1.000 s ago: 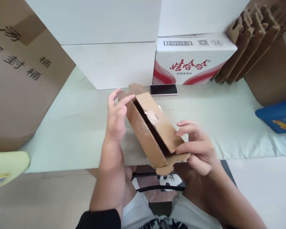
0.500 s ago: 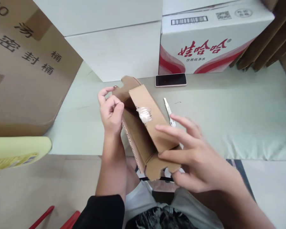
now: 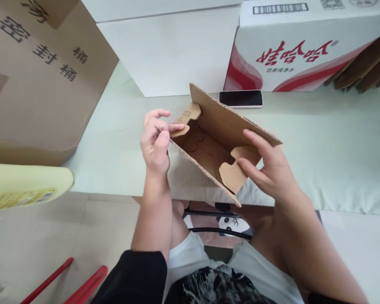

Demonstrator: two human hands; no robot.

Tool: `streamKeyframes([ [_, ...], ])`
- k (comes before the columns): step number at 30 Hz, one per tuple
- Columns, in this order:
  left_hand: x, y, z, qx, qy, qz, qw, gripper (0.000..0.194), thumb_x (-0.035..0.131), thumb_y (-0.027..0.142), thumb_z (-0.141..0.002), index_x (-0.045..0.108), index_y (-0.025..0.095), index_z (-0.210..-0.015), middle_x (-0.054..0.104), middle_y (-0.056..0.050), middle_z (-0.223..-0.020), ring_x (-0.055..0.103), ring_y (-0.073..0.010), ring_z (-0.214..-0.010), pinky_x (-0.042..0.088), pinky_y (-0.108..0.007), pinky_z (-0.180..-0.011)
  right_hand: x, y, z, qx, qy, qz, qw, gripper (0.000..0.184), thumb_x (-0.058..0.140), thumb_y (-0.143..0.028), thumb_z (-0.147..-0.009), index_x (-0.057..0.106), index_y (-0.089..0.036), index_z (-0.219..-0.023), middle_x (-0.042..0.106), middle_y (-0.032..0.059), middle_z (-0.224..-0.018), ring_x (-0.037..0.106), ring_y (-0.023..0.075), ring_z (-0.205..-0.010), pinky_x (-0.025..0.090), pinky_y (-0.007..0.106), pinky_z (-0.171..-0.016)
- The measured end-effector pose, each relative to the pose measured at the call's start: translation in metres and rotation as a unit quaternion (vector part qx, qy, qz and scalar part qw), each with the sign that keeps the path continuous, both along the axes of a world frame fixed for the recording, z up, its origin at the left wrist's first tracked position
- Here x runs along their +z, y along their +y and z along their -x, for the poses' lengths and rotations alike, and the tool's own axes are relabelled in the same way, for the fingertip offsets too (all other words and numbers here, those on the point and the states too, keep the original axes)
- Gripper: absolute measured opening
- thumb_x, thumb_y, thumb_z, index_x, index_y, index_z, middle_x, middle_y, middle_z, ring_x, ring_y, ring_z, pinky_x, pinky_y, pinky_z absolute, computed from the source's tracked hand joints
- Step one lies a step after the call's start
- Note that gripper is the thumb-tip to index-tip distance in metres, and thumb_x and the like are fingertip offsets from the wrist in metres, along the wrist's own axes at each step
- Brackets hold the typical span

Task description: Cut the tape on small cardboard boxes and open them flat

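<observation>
A small brown cardboard box (image 3: 205, 147) is held tilted in front of me, its open top toward me. One long flap stands up on the far side, and short notched flaps lean in at both ends. My left hand (image 3: 156, 141) grips the left end, fingertips on the notched flap there. At the right end, my right hand (image 3: 269, 164) holds the box, one finger against the long flap and another on the short flap; its thumb is hidden. The cutter knife seen earlier is out of sight, with the box over that area.
A phone (image 3: 240, 98) lies behind the box on the pale green tabletop cover (image 3: 319, 147). White cartons (image 3: 177, 55), one with red lettering (image 3: 291, 55), line the back. A large brown carton (image 3: 50, 97) stands left, near a yellow-green object (image 3: 28, 185). Red legs (image 3: 50, 278) show at lower left.
The box has turned, so its inside and floor now show and its taped flap is no longer in view. My right hand has moved up along the box's right end. The view has shifted slightly.
</observation>
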State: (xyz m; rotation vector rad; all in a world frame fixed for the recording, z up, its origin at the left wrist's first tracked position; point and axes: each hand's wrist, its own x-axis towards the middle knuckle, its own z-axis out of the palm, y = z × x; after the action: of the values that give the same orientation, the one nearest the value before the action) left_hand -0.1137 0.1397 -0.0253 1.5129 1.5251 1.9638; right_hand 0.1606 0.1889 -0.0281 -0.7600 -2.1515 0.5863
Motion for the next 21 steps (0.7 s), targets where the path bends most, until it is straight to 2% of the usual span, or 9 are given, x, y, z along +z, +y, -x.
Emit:
streamKeyframes([
  [3, -0.005, 0.004, 0.001, -0.004, 0.021, 0.042, 0.999, 0.039, 0.054, 0.068, -0.089, 0.057, 0.031, -0.102, 0.066, -0.006, -0.117, 0.072, -0.0272, -0.107, 0.062, -0.050, -0.096, -0.008, -0.004, 0.008, 0.023, 0.125, 0.037, 0.991, 0.097, 0.066, -0.020, -0.092, 0.013, -0.058, -0.163, 0.058, 0.0012, -0.154, 0.059, 0.0284, -0.141, 0.052, 0.060, -0.117],
  [5, -0.008, 0.006, 0.001, 0.005, 0.060, 0.074, 0.995, 0.041, 0.056, 0.069, -0.090, 0.054, 0.035, -0.114, 0.062, -0.006, -0.128, 0.071, -0.0272, -0.111, 0.058, -0.051, -0.105, -0.010, -0.005, 0.008, 0.056, 0.171, 0.067, 0.981, 0.105, 0.067, -0.017, -0.090, 0.005, -0.062, -0.161, 0.059, -0.0032, -0.152, 0.061, 0.0258, -0.139, 0.052, 0.059, -0.117],
  [6, -0.010, 0.007, 0.001, 0.010, 0.083, 0.080, 0.993, 0.043, 0.058, 0.068, -0.089, 0.053, 0.036, -0.118, 0.061, -0.006, -0.131, 0.069, -0.0285, -0.118, 0.055, -0.052, -0.110, -0.009, -0.005, 0.007, 0.074, 0.167, 0.081, 0.980, 0.101, 0.068, -0.020, -0.090, 0.010, -0.060, -0.162, 0.061, -0.0030, -0.151, 0.060, 0.0265, -0.141, 0.051, 0.059, -0.117],
  [8, -0.011, 0.008, 0.000, 0.017, 0.120, 0.076, 0.990, 0.048, 0.063, 0.067, -0.088, 0.053, 0.036, -0.124, 0.058, -0.008, -0.136, 0.059, -0.0314, -0.134, 0.051, -0.053, -0.115, -0.007, -0.003, 0.003, 0.111, 0.130, 0.096, 0.981, 0.071, 0.065, -0.033, -0.093, 0.040, -0.049, -0.158, 0.068, 0.0016, -0.144, 0.060, 0.0310, -0.141, 0.045, 0.063, -0.121],
  [10, -0.011, 0.010, -0.001, 0.024, 0.149, 0.076, 0.986, 0.046, 0.066, 0.064, -0.089, 0.057, 0.035, -0.125, 0.054, -0.009, -0.142, 0.051, -0.0332, -0.143, 0.048, -0.055, -0.117, -0.003, 0.000, -0.001, 0.141, 0.095, 0.094, 0.981, 0.041, 0.056, -0.045, -0.096, 0.068, -0.038, -0.135, 0.075, 0.0053, -0.131, 0.068, 0.0342, -0.130, 0.038, 0.066, -0.126],
  [11, -0.010, 0.010, -0.002, 0.026, 0.162, 0.081, 0.983, 0.041, 0.065, 0.061, -0.091, 0.062, 0.034, -0.122, 0.053, -0.009, -0.144, 0.049, -0.0336, -0.145, 0.047, -0.056, -0.118, -0.002, 0.001, -0.002, 0.145, 0.087, 0.094, 0.981, 0.037, 0.052, -0.048, -0.097, 0.073, -0.036, -0.125, 0.078, 0.0057, -0.125, 0.072, 0.0342, -0.122, 0.035, 0.066, -0.127],
  [13, -0.008, 0.010, -0.003, 0.020, 0.186, 0.095, 0.978, 0.028, 0.062, 0.053, -0.096, 0.071, 0.032, -0.112, 0.054, -0.008, -0.145, 0.050, -0.0332, -0.143, 0.044, -0.057, -0.121, -0.002, 0.000, -0.003, 0.136, 0.094, 0.103, 0.981, 0.036, 0.051, -0.051, -0.098, 0.074, -0.037, -0.122, 0.079, 0.0053, -0.122, 0.072, 0.0340, -0.121, 0.035, 0.065, -0.128],
  [17, -0.006, 0.009, -0.004, 0.005, 0.209, 0.122, 0.970, 0.026, 0.058, 0.044, -0.100, 0.079, 0.030, -0.100, 0.065, -0.006, -0.138, 0.057, -0.0314, -0.134, 0.043, -0.057, -0.122, -0.014, -0.003, -0.002, 0.070, 0.166, 0.149, 0.972, 0.042, 0.055, -0.056, -0.096, 0.063, -0.043, -0.135, 0.066, 0.0040, -0.145, 0.058, 0.0331, -0.141, 0.046, 0.058, -0.120],
  [21, -0.009, 0.008, -0.003, 0.014, 0.200, 0.128, 0.971, 0.024, 0.063, 0.045, -0.097, 0.082, 0.029, -0.101, 0.066, -0.006, -0.136, 0.059, -0.0320, -0.134, 0.046, -0.055, -0.120, -0.028, 0.002, -0.004, -0.023, 0.176, 0.242, 0.954, 0.037, 0.050, -0.057, -0.099, 0.063, -0.038, -0.128, 0.068, 0.0067, -0.136, 0.067, 0.0292, -0.128, 0.056, 0.050, -0.106],
])
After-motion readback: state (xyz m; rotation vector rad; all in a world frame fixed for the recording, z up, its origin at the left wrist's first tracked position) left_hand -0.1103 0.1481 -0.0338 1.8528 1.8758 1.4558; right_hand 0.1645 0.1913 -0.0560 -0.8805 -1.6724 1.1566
